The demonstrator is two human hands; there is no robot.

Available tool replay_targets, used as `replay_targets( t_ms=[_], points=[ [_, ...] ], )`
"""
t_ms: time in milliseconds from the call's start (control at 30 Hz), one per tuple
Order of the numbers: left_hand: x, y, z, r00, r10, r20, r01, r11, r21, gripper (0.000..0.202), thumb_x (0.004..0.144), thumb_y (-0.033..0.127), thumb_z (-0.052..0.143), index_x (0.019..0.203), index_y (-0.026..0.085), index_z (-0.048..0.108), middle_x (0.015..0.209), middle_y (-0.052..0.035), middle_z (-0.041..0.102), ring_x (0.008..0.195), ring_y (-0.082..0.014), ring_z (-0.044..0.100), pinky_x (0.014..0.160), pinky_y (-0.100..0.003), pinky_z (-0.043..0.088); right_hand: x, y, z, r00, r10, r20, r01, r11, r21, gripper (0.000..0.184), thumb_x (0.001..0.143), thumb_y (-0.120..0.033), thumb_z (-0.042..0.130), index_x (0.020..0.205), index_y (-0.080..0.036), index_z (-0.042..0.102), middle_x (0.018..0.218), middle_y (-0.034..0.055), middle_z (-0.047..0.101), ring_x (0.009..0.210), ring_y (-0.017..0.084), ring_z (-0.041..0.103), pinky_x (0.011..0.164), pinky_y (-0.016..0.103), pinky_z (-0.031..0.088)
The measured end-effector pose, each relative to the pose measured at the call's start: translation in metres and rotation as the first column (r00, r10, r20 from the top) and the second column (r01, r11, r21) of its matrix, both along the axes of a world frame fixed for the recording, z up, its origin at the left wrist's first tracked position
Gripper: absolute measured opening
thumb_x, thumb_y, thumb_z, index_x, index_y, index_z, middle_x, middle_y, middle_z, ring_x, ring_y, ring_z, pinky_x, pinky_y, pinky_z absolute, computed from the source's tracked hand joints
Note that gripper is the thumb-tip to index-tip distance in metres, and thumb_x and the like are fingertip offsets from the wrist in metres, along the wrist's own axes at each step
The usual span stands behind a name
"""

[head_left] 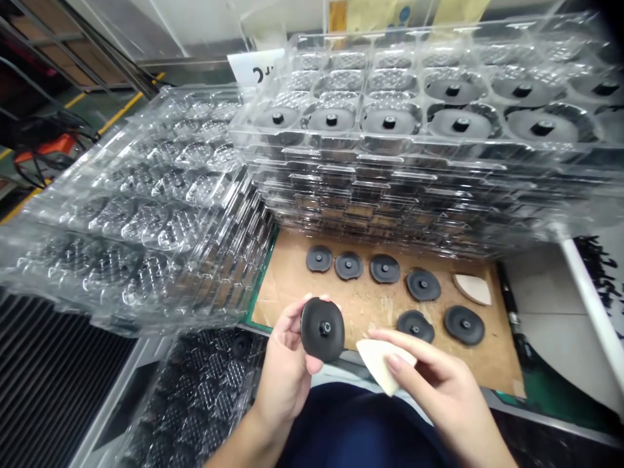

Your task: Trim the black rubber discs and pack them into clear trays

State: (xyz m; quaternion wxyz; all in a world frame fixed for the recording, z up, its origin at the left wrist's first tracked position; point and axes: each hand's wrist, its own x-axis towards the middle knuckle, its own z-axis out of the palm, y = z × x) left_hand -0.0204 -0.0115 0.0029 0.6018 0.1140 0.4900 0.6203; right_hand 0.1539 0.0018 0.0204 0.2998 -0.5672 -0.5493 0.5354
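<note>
At the far left edge, an orange thing (46, 148) sits on the floor. Next comes a big pile of clear trays (141, 188), with a low tray (195, 396) at the bottom left. Near the bottom middle, the left hand (284, 364) has its fingers curled around a black disc (322, 331), held up over the near edge of a brown board (287, 273). A tall stack (390, 156) of trays fills the upper right and blocks the back of the board. Just right of the disc, the right hand (443, 383) pinches a white pad (383, 364). Six more discs (423, 285) lie on the board, one partly behind the right fingers. A spare pad (472, 289) lies farther right.
</note>
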Motion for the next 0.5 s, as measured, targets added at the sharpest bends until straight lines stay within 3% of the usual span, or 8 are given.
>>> replay_targets(
  t_ms=[133, 500],
  points=[
    [0.0038, -0.0017, 0.002, 0.998, -0.042, 0.041, 0.04, 0.999, 0.032, 0.069, 0.034, 0.036, 0.088, 0.099, 0.028, 0.068, 0.107, -0.0023, 0.071, 0.103, -0.0239, 0.062, 0.087, -0.027, 0.049, 0.0056, -0.0059, -0.0095, 0.996, -0.065, -0.054, 0.057, 0.99, -0.131, 0.026, 0.08, -0.041, 0.061, 0.096, -0.024, 0.073, 0.102, 0.0039, 0.072, 0.091, 0.023, 0.068, 0.074, 0.028, 0.056],
    [0.0092, -0.0042, 0.0097, 0.988, -0.073, 0.137, 0.063, 0.995, 0.079, 0.065, 0.037, 0.03, 0.088, 0.099, 0.028, 0.068, 0.103, -0.0013, 0.073, 0.095, -0.0208, 0.067, 0.083, -0.023, 0.053, 0.0022, -0.0055, -0.0054, 0.997, -0.057, -0.058, 0.053, 0.997, -0.058, 0.025, 0.08, -0.042, 0.06, 0.095, -0.027, 0.073, 0.103, 0.0021, 0.072, 0.096, 0.022, 0.065, 0.086, 0.029, 0.051]
  ],
)
